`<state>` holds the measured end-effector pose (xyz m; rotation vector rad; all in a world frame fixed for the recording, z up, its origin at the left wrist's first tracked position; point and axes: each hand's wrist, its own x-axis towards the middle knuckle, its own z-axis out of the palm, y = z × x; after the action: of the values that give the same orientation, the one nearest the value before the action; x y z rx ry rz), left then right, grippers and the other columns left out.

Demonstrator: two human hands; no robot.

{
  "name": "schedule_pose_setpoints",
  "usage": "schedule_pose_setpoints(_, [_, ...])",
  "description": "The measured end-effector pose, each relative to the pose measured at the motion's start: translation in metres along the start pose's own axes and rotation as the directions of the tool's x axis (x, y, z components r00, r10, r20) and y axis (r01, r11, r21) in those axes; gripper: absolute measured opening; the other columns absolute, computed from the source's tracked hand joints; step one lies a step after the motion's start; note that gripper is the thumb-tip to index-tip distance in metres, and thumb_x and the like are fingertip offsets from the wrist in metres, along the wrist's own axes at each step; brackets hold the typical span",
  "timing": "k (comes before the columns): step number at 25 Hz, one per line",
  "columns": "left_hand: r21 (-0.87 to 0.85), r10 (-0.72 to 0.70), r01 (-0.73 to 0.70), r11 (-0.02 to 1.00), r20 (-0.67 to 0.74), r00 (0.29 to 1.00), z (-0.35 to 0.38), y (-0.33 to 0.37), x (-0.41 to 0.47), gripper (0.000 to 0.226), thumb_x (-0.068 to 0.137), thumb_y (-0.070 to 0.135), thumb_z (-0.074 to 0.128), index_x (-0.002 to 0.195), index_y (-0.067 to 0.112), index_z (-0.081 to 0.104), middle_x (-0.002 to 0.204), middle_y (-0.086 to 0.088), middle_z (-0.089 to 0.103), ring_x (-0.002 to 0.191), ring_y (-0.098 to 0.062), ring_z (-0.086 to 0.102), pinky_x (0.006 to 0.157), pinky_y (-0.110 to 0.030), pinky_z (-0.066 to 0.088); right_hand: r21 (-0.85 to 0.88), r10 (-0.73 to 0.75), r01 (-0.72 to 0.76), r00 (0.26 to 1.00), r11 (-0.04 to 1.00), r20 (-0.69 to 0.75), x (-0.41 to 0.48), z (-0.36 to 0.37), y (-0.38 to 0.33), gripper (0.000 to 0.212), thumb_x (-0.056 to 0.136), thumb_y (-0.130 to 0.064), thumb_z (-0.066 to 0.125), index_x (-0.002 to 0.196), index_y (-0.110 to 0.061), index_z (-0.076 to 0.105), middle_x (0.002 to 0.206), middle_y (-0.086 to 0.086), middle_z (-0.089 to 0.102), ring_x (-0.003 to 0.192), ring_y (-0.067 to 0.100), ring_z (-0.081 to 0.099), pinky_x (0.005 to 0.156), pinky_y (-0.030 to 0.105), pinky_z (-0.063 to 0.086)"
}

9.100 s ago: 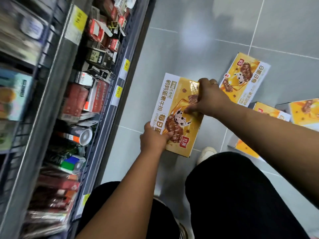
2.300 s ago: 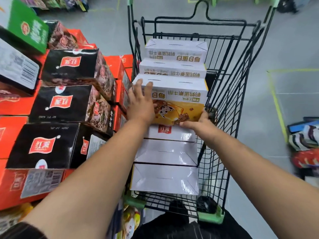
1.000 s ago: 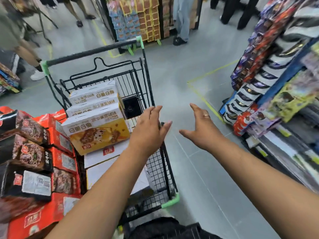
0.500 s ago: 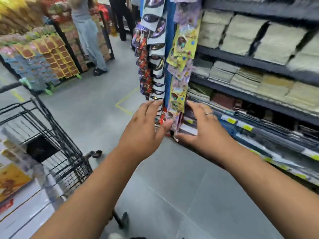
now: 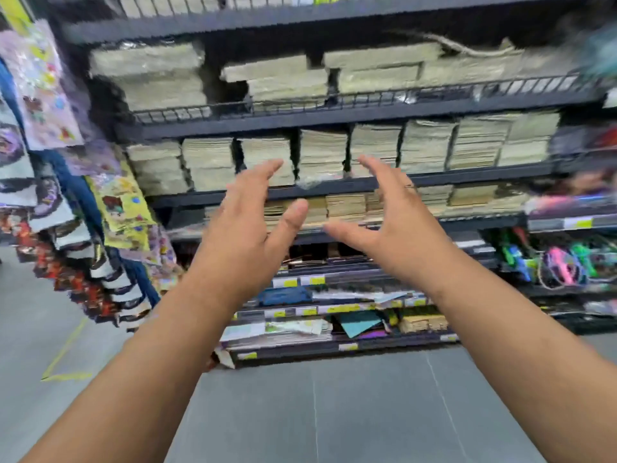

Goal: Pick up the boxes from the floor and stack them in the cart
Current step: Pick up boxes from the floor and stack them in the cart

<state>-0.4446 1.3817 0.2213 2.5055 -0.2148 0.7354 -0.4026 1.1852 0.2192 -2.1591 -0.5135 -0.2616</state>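
Both hands are raised in front of the dark shelf unit [image 5: 334, 116], the left hand [image 5: 240, 228] and right hand [image 5: 390, 228] spread, fingers apart, thumbs near each other, holding nothing. Pale stacked packs [image 5: 320, 152] fill its upper shelves behind the fingers, hanging packets [image 5: 110, 208] crowd its left end, bright cords [image 5: 561, 262] lie towards its right, and grey floor [image 5: 334, 412] is at its foot. Where the boxes and cart stand I cannot tell from here

view: swinging on to the right, now squarely facing the shelves [image 5: 334, 115]
cart, boxes: sliding out past the left edge, no longer showing
left hand [image 5: 247, 228]: now holding nothing, hovering with fingers spread
right hand [image 5: 390, 225]: doing the same, hovering level beside it
hanging packets [image 5: 117, 208]: drifting from centre to the left
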Motion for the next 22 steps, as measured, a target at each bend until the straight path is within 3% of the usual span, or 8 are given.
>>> schedule_pose_setpoints(3, [-0.129,0.114,-0.111,0.985,0.02,0.993,0.025,0.019,0.06,0.067,0.092,0.061,0.036,0.148,0.025,0.029,0.149,0.002,0.037,0.135,-0.014,0.034,0.104,-0.02,0.023,0.003,0.064,-0.064,0.988,0.998,-0.14,0.018,-0.043,0.013,0.087,0.078,-0.051,0.071,0.148,-0.04,0.021,0.151,-0.01,0.025,0.134,0.009,0.033,0.099,0.022,0.027])
schedule_pose_setpoints(7, [-0.328,0.262,-0.242,0.913,0.018,0.965,0.063,0.047,0.121,0.068,0.091,0.065,0.035,0.148,0.028,0.029,0.148,0.005,0.036,0.135,-0.007,0.033,0.111,-0.028,0.029,0.014,0.116,-0.118,0.941,0.993,-0.317,0.029,-0.087,0.026,0.082,0.077,-0.055,0.068,0.145,-0.046,0.023,0.15,-0.015,0.03,0.133,0.007,0.036,0.109,0.036,0.036])
schedule_pose_setpoints(9, [-0.447,0.342,-0.296,0.844,0.023,0.939,0.081,0.068,0.148,0.07,0.088,0.07,0.033,0.147,0.032,0.028,0.149,0.01,0.034,0.135,-0.002,0.032,0.112,-0.036,0.032,0.047,0.121,-0.112,0.891,0.993,-0.438,0.03,-0.109,0.034,0.079,0.077,-0.055,0.07,0.143,-0.047,0.027,0.145,-0.02,0.035,0.127,0.003,0.042,0.107,0.037,0.039])
schedule_pose_setpoints(12, [-0.628,0.468,-0.366,0.687,-0.004,0.884,0.107,0.103,0.18,0.068,0.088,0.068,0.038,0.146,0.034,0.027,0.15,0.011,0.034,0.138,0.0,0.031,0.113,-0.042,0.034,0.075,0.124,-0.099,0.78,0.992,-0.613,0.024,-0.141,0.044,0.078,0.073,-0.054,0.07,0.141,-0.047,0.031,0.142,-0.019,0.039,0.121,0.0,0.049,0.099,0.028,0.043])
schedule_pose_setpoints(14, [-0.696,0.521,-0.384,0.606,-0.017,0.853,0.124,0.127,0.197,0.068,0.089,0.066,0.04,0.147,0.034,0.026,0.151,0.01,0.034,0.139,-0.001,0.03,0.113,-0.043,0.033,0.069,0.137,-0.122,0.727,0.99,-0.673,0.016,-0.159,0.051,0.078,0.072,-0.054,0.069,0.139,-0.049,0.031,0.142,-0.018,0.039,0.12,0.001,0.05,0.097,0.026,0.044])
schedule_pose_setpoints(20, [-0.814,0.64,-0.393,0.427,-0.035,0.768,0.192,0.223,0.219,0.068,0.089,0.065,0.04,0.146,0.031,0.03,0.149,0.008,0.037,0.137,-0.004,0.034,0.112,-0.043,0.034,0.004,0.134,-0.217,0.586,0.976,-0.799,-0.023,-0.23,0.089,0.077,0.064,-0.06,0.069,0.132,-0.055,0.033,0.143,-0.015,0.04,0.119,0.004,0.051,0.102,0.039,0.046])
schedule_pose_setpoints(22, [-0.842,0.659,-0.387,0.375,-0.052,0.751,0.217,0.259,0.221,0.068,0.089,0.065,0.04,0.146,0.03,0.03,0.148,0.008,0.038,0.136,-0.004,0.035,0.112,-0.042,0.034,-0.023,0.11,-0.233,0.54,0.972,-0.835,-0.037,-0.261,0.103,0.074,0.063,-0.06,0.068,0.128,-0.058,0.033,0.141,-0.014,0.042,0.117,0.004,0.053,0.1,0.037,0.048])
